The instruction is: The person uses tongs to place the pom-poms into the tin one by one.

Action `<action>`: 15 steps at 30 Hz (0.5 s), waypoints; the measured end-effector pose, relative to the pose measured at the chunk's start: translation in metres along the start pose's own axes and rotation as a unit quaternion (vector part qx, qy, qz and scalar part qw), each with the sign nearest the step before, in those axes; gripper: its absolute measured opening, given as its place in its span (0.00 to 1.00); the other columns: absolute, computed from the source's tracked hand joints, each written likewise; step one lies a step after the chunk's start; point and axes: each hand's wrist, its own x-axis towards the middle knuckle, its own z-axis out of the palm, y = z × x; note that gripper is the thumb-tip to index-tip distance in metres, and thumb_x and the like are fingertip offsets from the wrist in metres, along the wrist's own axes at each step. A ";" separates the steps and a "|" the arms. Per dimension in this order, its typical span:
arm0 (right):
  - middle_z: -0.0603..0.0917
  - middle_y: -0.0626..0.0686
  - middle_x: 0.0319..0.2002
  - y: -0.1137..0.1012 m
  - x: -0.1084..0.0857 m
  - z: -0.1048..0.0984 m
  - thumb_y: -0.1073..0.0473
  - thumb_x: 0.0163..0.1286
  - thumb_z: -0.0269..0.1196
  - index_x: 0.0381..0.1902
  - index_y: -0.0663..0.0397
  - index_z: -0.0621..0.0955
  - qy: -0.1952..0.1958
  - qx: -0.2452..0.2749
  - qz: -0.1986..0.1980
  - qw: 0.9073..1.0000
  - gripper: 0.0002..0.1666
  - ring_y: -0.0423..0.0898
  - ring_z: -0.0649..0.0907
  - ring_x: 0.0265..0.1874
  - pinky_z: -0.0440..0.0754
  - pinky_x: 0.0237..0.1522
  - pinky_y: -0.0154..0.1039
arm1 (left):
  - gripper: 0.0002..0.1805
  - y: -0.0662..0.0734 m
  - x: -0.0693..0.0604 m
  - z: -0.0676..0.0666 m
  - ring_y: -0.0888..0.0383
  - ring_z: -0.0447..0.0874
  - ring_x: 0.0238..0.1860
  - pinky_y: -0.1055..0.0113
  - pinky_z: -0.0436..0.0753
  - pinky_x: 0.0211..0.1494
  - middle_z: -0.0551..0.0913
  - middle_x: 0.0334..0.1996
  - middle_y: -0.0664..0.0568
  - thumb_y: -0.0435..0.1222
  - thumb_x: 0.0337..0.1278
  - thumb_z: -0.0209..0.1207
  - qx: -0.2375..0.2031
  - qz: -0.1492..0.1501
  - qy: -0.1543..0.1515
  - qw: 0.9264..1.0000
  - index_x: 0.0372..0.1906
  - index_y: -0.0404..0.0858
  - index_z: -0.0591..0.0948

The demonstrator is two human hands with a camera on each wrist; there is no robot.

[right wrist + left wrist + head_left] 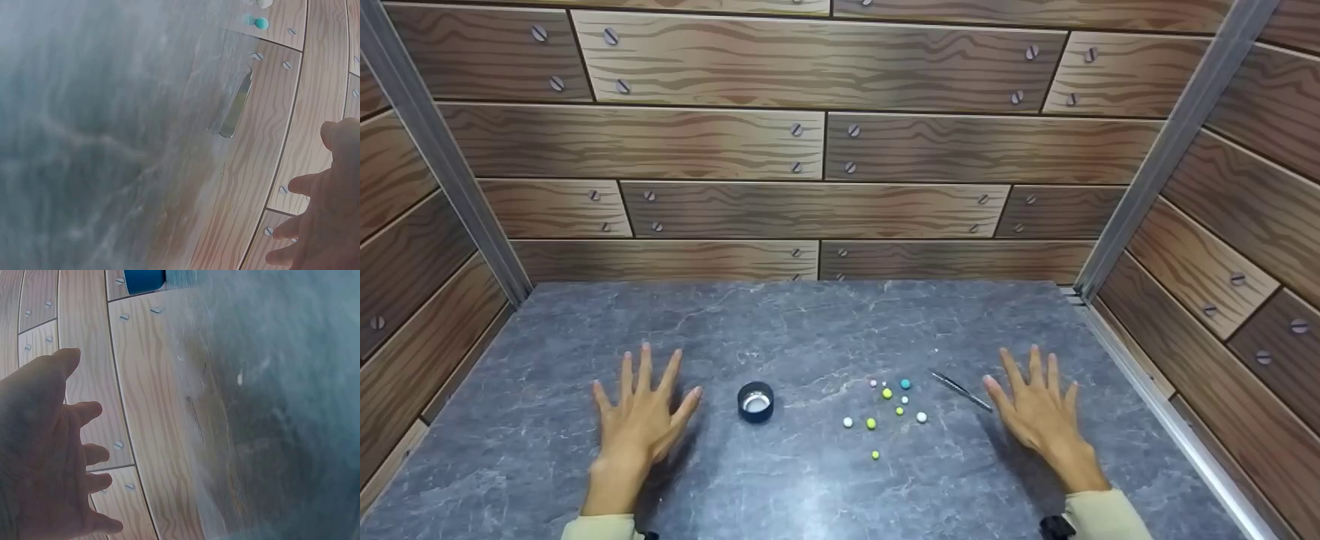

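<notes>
My left hand (637,420) is held over the left of the table with its fingers spread, holding nothing. To its right stands a small round dark container (755,402) with a pale inside; part of its blue-looking side (144,281) shows in the left wrist view. My right hand (1041,416), also spread and holding nothing, is over the right side. Just left of it lie slim metal tweezers (961,390), seen too in the right wrist view (237,106). Several small beads, among them a blue bead (905,384), a yellow-green bead (871,424) and a white bead (922,417), lie between container and tweezers.
The grey marbled tabletop (780,330) bears all these things. A wood-patterned wall (810,146) stands behind it, with similar panels at both sides. A metal rail (1177,427) runs along the right edge.
</notes>
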 end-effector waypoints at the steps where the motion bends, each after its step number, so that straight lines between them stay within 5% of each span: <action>1: 0.43 0.75 0.81 0.000 0.000 0.000 0.30 0.81 0.39 0.83 0.50 0.57 -0.001 -0.001 0.001 1.000 0.45 0.78 0.40 0.79 0.36 0.68 0.85 | 0.42 0.000 0.000 0.000 0.28 0.34 0.82 0.20 0.31 0.72 0.40 0.83 0.33 0.64 0.75 0.43 0.000 0.000 0.001 1.000 0.83 0.48 0.54; 11: 0.41 0.75 0.81 0.002 0.000 -0.003 0.30 0.81 0.40 0.83 0.51 0.56 -0.010 0.015 0.000 1.000 0.45 0.78 0.39 0.78 0.35 0.68 0.85 | 0.42 -0.001 -0.001 -0.001 0.28 0.36 0.82 0.19 0.34 0.72 0.42 0.83 0.32 0.65 0.75 0.43 0.002 0.000 0.003 1.000 0.84 0.49 0.53; 15: 0.53 0.77 0.78 0.001 -0.001 -0.004 0.36 0.81 0.47 0.80 0.57 0.62 -0.007 0.030 -0.030 0.999 0.41 0.79 0.54 0.77 0.51 0.70 0.81 | 0.42 0.002 -0.002 -0.002 0.27 0.44 0.81 0.19 0.42 0.72 0.48 0.82 0.30 0.60 0.75 0.48 -0.018 0.008 -0.007 1.000 0.84 0.48 0.53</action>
